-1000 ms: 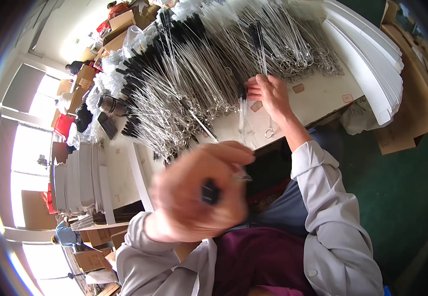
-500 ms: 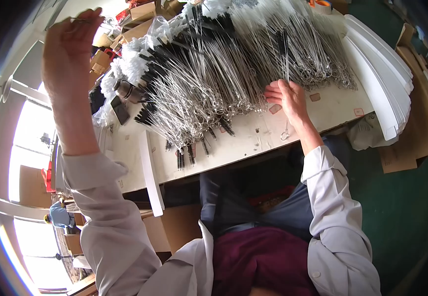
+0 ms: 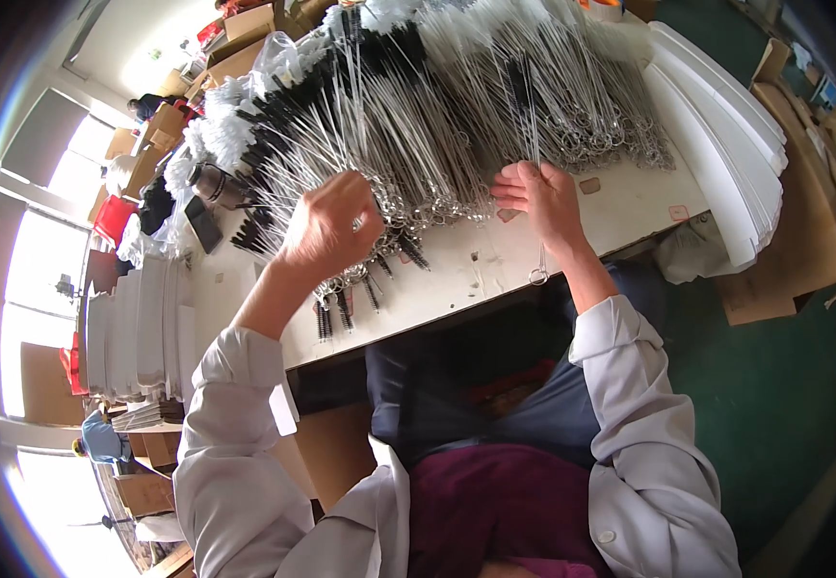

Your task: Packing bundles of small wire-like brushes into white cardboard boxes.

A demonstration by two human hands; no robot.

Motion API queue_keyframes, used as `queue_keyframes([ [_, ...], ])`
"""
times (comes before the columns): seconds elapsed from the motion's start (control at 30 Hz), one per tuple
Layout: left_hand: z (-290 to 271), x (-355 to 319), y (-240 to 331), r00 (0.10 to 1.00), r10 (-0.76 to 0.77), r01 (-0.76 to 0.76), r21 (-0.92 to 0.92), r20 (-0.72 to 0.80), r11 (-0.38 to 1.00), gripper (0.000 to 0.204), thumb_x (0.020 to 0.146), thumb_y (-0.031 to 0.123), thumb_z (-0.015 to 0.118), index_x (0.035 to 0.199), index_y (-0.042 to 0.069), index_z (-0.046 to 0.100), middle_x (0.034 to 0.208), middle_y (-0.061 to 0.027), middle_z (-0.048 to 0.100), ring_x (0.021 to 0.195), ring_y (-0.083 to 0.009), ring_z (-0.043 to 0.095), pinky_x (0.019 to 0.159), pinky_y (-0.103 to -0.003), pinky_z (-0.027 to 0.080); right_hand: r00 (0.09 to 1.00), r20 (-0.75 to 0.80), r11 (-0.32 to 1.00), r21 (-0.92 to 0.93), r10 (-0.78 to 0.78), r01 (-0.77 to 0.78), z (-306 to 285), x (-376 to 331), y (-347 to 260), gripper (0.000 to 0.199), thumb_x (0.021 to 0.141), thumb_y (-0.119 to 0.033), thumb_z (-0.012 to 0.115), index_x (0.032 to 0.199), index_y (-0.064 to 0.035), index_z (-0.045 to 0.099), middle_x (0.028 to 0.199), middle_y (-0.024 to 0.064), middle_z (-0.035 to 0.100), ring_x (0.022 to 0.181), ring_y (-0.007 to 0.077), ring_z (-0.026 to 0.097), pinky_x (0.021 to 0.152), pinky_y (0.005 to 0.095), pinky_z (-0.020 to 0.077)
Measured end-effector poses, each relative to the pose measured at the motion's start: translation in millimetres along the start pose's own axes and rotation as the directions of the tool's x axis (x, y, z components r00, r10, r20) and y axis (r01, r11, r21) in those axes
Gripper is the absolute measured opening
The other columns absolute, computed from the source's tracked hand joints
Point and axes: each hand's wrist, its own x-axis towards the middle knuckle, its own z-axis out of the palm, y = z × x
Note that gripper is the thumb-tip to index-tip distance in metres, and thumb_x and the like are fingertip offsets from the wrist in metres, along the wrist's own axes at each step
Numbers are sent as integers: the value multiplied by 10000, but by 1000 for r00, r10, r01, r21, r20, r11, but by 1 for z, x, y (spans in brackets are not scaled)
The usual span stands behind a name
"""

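Observation:
Wire-handled brushes (image 3: 408, 135) with looped ends lie in a broad heap across the table, some with black bristles and others white. Over the loops at the heap's near left side is my left hand (image 3: 333, 226), its fingers curled closed. Whatever it pinches, if anything, is hidden. My right hand (image 3: 545, 200) grips a black-bristled brush (image 3: 518, 85) between thumb and fingers in front of the heap. That brush points away from me, and its wire loop (image 3: 538, 276) hangs below the palm near the table edge.
Long white strips (image 3: 717, 144) are stacked at the table's right end. A dark bottle (image 3: 218, 185) and a phone (image 3: 203, 224) lie to the left. White cartons (image 3: 139, 328) stand beyond the left side. Cardboard (image 3: 808, 193) leans at far right, and a person (image 3: 103, 438) is far off left.
My left hand has come down from high at the upper left to the near side of the heap. My right hand keeps its hold on the brush. The whole view has shifted slightly.

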Motion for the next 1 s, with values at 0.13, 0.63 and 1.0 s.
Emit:
queue_keyframes([
  [0.13,6,-6,26,995,97,-102,250,34,963,126,756,18,706,819,3,598,989,-150,620,1021,-328,642,831,-430,572,999,-44,999,-30,-12,10,-8,-14,-14,428,1085,-275,501,1143,132,618,1089,280,714,950,326,756,799,403,643],
  [0.63,122,89,68,977,-52,2,234,208,972,197,860,216,699,863,22,729,905,-136,649,931,-312,643,825,-429,532,993,-116,990,139,0,17,-41,-27,-7,416,1103,-282,492,1134,111,624,946,215,726,762,279,749,678,386,643],
  [1.0,146,84,71,990,54,-93,326,127,941,146,774,166,722,732,28,699,869,-131,647,921,-313,619,941,-434,461,998,-63,977,212,8,6,-47,-28,-10,415,1102,-294,494,1136,100,620,920,209,718,700,257,725,634,361,617],
])
